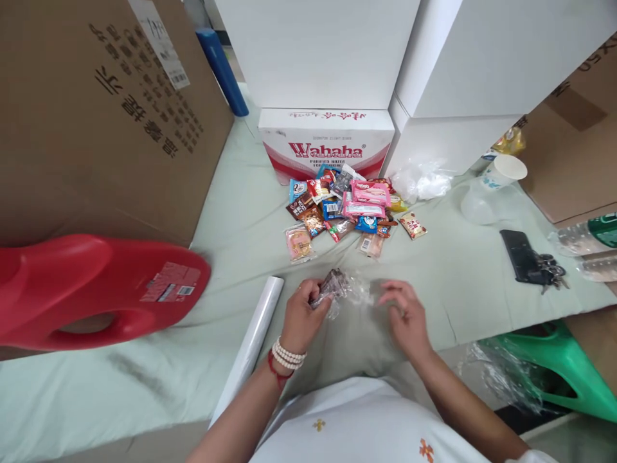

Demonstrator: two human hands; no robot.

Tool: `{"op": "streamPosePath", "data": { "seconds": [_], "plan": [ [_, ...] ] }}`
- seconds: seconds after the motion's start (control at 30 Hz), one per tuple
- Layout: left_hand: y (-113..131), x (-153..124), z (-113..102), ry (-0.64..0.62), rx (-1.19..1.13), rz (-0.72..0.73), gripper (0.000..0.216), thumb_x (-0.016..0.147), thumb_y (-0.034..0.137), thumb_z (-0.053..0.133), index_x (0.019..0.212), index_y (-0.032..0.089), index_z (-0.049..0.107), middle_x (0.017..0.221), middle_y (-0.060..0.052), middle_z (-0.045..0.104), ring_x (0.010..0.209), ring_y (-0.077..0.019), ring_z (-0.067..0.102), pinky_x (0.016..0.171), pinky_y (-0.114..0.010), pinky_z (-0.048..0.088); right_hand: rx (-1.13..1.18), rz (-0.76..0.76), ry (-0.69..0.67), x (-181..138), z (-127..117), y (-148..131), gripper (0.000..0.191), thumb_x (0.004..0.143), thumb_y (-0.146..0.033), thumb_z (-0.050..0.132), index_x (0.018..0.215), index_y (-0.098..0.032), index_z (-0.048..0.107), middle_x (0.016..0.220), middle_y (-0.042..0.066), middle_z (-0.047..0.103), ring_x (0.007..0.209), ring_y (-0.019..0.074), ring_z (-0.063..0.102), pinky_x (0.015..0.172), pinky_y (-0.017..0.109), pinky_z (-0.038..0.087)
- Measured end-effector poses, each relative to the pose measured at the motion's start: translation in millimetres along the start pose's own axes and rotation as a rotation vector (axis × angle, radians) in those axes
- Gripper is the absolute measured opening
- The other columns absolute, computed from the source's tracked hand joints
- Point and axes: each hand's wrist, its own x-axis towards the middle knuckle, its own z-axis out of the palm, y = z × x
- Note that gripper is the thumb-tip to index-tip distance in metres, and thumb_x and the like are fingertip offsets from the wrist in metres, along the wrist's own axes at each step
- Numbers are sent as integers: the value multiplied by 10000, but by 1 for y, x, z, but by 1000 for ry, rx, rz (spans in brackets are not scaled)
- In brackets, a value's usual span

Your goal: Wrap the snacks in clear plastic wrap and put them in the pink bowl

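My left hand [304,308] is closed around a dark brown bundle in clear plastic wrap [331,287], held over the cloth in front of me. Loose, crumpled film spreads from the bundle toward the right. Across from it, my right hand [405,315] is apart from the film, its fingers half bent and spread, with nothing seen in them. Just beyond both hands lies a pile of small packaged snacks [332,209], among them pink nabati packets [369,195]. To the left of my left forearm rests a long roll of clear film [250,344].
A Wahaha carton [328,145] stands behind the snacks. Brown cartons, a red plastic stool [144,254] and a blue roll [222,72] are left. On the right are a paper cup [504,170], crumpled plastic bags [421,180], a black phone [519,257], keys [549,270] and a green stool [563,366].
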Motion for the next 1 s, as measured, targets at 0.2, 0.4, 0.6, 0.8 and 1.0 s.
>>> {"op": "streamPosePath", "data": {
  "seconds": [0.2, 0.4, 0.6, 0.8, 1.0],
  "plan": [
    [25, -7, -11, -59, 15, 161, 247, 849, 159, 566, 729, 240, 367, 1054, -77, 670, 1010, -208, 632, 831, -319, 453, 382, 374, 55, 60, -28, -3, 523, 941, -605, 565, 1373, -309, 565, 1415, 101, 593, 1320, 270, 558, 1020, 451, 515],
    [35, -7, -20, -106, 26, 209, 238, 818, 118, 557, 718, 239, 379, 1013, -62, 657, 1026, -215, 634, 821, -317, 468, 319, 375, -602, 72, -4, -10, 785, 745, -521, 829, 1425, -213, 586, 995, 83, 735, 845, 219, 701, 763, 347, 565],
    [14, 10, 10, 161, 80, 13, 221, 764, 130, 586, 748, 243, 397, 793, 7, 519, 793, -193, 522, 765, -329, 442, -61, -10, -231, 38, 39, -8, 263, 955, -248, 544, 1077, -226, 775, 986, 77, 757, 884, 224, 705, 832, 356, 574],
    [5, 16, 38, 307, -240, -357, 167, 807, 183, 565, 954, 219, 494, 978, -31, 598, 939, -187, 604, 881, -347, 503, -294, -249, -294, 5, 88, -24, 489, 970, -184, 480, 1443, -102, 570, 1437, 249, 578, 1326, 343, 553, 1109, 560, 464],
    [30, -11, 21, 5, -598, -239, 473, 987, 383, 432, 1423, 199, 440, 1504, -143, 522, 1391, -236, 524, 1146, -408, 441, -173, -200, -183, 0, 81, -21, 503, 989, -363, 561, 1455, -182, 509, 1438, 200, 573, 1330, 313, 546, 1106, 544, 468]
  ]
}}
